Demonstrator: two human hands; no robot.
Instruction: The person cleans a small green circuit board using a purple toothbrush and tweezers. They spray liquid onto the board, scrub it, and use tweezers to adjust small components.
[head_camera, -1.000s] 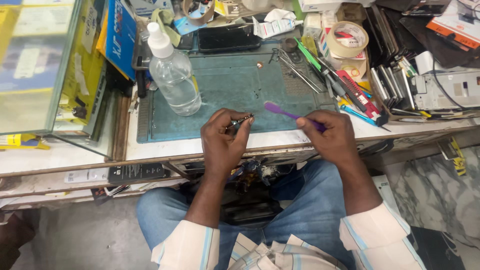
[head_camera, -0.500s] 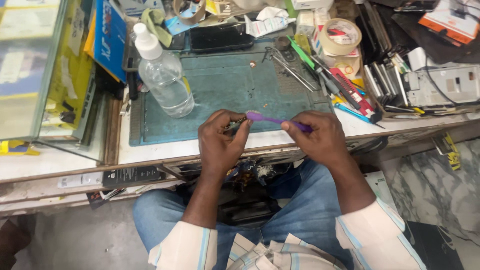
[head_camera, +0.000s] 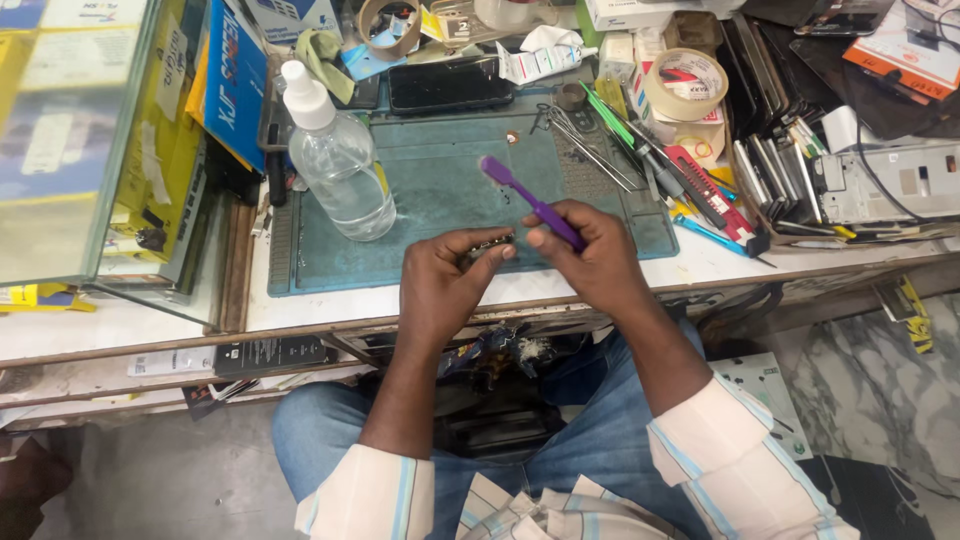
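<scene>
The right hand (head_camera: 590, 250) has swung the purple plastic toothbrush (head_camera: 530, 200) bristles-away, off the small dark metal part (head_camera: 490, 243) pinched in the left hand (head_camera: 445, 285) above the teal mat (head_camera: 440, 190); scrubbing looks paused.

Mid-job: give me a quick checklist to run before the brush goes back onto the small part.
1. Left hand has the small dark part pinched at the fingertips: ok.
2. Right hand grip on the purple toothbrush: ok.
3. Bristle head raised off the part, over the green mat: ok.
4. Spray bottle upright, apart from both hands: ok.
5. Bristles clean or wet: cannot tell.
6. Part's state: cannot tell, too small.
</scene>
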